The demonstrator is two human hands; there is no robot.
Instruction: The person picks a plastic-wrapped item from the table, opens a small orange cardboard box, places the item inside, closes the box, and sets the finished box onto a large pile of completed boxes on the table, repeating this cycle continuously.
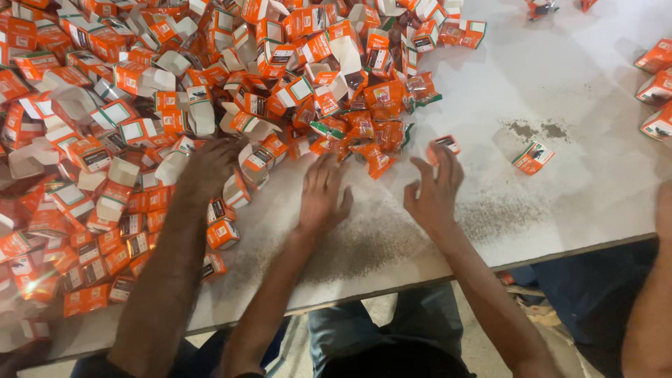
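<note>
Your left hand (pixel 322 192) lies flat on the white tabletop (pixel 560 91), fingers spread wide and holding nothing, its fingertips just touching the orange sachets (pixel 371 129) at its 12 o'clock. Your right hand (pixel 435 187) hovers open with fingers splayed, gripping nothing; a small orange carton (pixel 445 145) sits at its 12 o'clock, right by the fingertips, though whether they touch it you cannot tell.

At your 10 o'clock a great heap of small orange-and-white cartons (pixel 140 105) covers the table, many with flaps standing open, spilling down to the near edge at 8 o'clock. Another person's hand (pixel 210 168) reaches into that heap from 7 o'clock, resting on the cartons.

The table surface is pale, scuffed and dusted with dark grit (pixel 378 238) beneath and between your hands; a darker smudge (pixel 535 129) marks it at 2 o'clock, with one lone carton (pixel 533 157) just below the smudge. More cartons (pixel 658 87) lie at the far right edge, 3 o'clock. A second person's forearm (pixel 654 308) comes in at 4 o'clock.

Below the table edge, at 6 o'clock, you see your dark trousers (pixel 392 336) and a pale floor (pixel 483 350)
</note>
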